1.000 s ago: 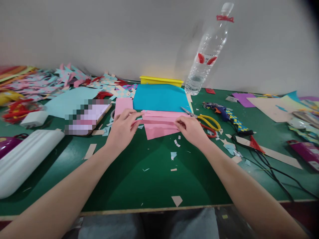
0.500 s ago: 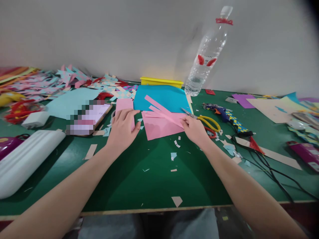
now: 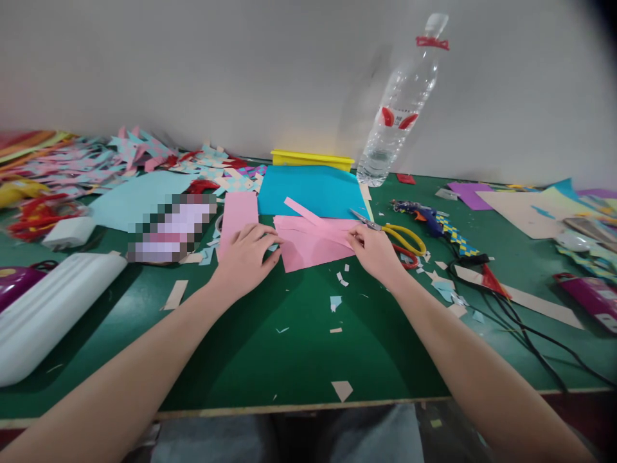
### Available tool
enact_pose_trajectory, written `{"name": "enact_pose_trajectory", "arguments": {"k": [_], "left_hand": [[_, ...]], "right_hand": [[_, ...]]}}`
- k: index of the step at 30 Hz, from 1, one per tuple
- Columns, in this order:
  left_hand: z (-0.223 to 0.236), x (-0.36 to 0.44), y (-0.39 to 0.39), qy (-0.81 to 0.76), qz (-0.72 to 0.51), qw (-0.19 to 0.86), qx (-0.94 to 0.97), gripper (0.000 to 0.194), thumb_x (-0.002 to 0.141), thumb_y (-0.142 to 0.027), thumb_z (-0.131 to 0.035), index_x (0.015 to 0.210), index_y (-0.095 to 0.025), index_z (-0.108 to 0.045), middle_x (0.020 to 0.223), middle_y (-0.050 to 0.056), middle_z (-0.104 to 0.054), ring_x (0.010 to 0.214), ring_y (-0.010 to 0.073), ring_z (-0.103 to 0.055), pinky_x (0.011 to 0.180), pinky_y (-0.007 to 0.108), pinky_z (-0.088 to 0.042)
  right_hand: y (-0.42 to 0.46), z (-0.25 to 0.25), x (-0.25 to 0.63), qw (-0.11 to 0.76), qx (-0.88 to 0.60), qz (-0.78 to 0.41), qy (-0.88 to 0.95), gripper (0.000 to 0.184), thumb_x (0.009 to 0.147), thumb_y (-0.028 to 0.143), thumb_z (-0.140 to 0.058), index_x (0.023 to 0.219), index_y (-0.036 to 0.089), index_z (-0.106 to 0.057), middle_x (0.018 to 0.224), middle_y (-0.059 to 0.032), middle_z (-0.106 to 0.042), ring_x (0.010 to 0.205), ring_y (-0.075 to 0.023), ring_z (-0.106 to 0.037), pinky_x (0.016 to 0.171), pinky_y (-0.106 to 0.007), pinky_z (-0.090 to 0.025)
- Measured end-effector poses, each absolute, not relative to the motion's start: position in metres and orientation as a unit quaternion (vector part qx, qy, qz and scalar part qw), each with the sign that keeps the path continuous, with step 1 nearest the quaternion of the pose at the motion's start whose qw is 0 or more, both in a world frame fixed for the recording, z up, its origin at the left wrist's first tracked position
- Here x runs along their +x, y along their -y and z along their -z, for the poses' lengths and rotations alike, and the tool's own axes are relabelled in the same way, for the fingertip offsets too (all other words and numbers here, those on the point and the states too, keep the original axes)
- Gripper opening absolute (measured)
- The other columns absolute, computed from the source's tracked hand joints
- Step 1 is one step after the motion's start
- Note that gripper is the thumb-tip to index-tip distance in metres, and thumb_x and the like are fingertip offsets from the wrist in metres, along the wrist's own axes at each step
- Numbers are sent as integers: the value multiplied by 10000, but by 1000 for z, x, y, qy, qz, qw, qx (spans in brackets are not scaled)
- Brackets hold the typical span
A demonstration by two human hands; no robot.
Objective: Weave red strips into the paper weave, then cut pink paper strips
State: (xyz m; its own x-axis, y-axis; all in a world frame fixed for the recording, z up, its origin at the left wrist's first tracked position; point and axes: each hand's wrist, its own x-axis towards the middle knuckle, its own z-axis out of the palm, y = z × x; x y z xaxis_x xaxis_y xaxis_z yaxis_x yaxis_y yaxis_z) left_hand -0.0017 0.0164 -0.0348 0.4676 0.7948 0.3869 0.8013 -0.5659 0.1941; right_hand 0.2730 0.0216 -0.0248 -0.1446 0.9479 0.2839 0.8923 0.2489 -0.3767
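My right hand (image 3: 376, 249) pinches the right end of the pink paper strips (image 3: 313, 218), which lie over a pink paper sheet (image 3: 313, 251). One strip slants up to the left, onto a blue paper sheet (image 3: 306, 186). At the sheet's left edge is my left hand (image 3: 247, 258), with thumb and forefinger a little apart and nothing visibly gripped. Its back fingers rest over a pink paper piece (image 3: 240, 212). Scissors (image 3: 400, 236) with yellow handles lie just beyond my right hand, and red handles (image 3: 405, 257) show beneath them.
A water bottle (image 3: 398, 119) stands at the back by a yellow tray (image 3: 313, 159). On the left are a phone (image 3: 173, 225), a white case (image 3: 62, 308) and many paper strips. A glue gun (image 3: 419, 212), cables (image 3: 525, 334) and paper scraps (image 3: 446, 289) lie on the right.
My left hand has moved down and right, to the pink sheet's left edge. The slanting strip's far end has dropped and shifted right. My right hand has barely moved.
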Motion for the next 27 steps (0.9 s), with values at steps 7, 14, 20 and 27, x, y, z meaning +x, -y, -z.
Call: {"name": "enact_pose_trajectory", "arguments": {"k": [7, 14, 20, 27], "left_hand": [[32, -1, -16, 458, 209, -16, -864, 199, 914, -260, -456, 1018, -190, -610, 1106, 77, -578, 1092, 245, -485, 916, 415, -386], [36, -1, -18, 447, 209, -17, -870, 219, 914, -252, -451, 1075, -179, -581, 1110, 81, -588, 1092, 247, -486, 930, 416, -387], [33, 2, -16, 456, 219, -44, -861, 263, 934, -313, -418, 1093, -174, -575, 1128, 91, -604, 1110, 259, -492, 946, 436, -373], [18, 13, -3, 438, 301, -291, -795, 453, 962, -473, -283, 1057, -193, -626, 1009, 64, -638, 1023, 233, -539, 905, 379, -400]], "right_hand": [[-22, 25, 271, 236, -603, -50, 761, 181, 909, 233, -451, 834, 160, -598, 653, -36, -648, 630, -198, -591, 688, -327, -378], [-21, 30, 272, 243, -584, -8, 775, 168, 884, 226, -487, 791, 191, -622, 889, -64, -686, 886, -250, -601, 857, -421, -360], [-15, 23, 268, 337, -525, -16, 781, 154, 897, 262, -506, 840, 207, -638, 873, -40, -694, 898, -234, -606, 860, -413, -398], [11, 4, 244, 393, -411, -220, 793, 167, 917, 308, -499, 926, 221, -641, 931, -27, -696, 880, -168, -635, 760, -288, -485]]}}
